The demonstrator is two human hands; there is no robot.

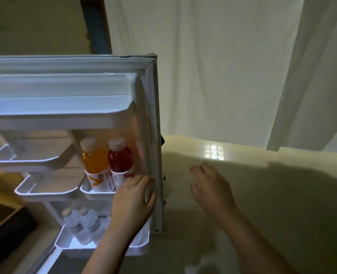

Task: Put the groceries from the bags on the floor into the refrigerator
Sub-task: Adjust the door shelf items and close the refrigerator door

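Resting flat against the open white refrigerator door (153, 135), the left hand (133, 200) is lying with fingers loosely spread along the door's edge, holding nothing. The right hand (211, 186) is hovering open and empty over the pale floor (282, 194). An orange juice bottle with a white cap (94, 161) and a red juice bottle (121, 159) are standing side by side in the middle door shelf; clear water bottles (80, 224) are sitting in the lowest one. No grocery bags are showing. Full bottles are probably handling heavy, rigid and slightly slick, so gripping around the body is looking safest.

Left hand (133, 202) on fridge door (153, 135)
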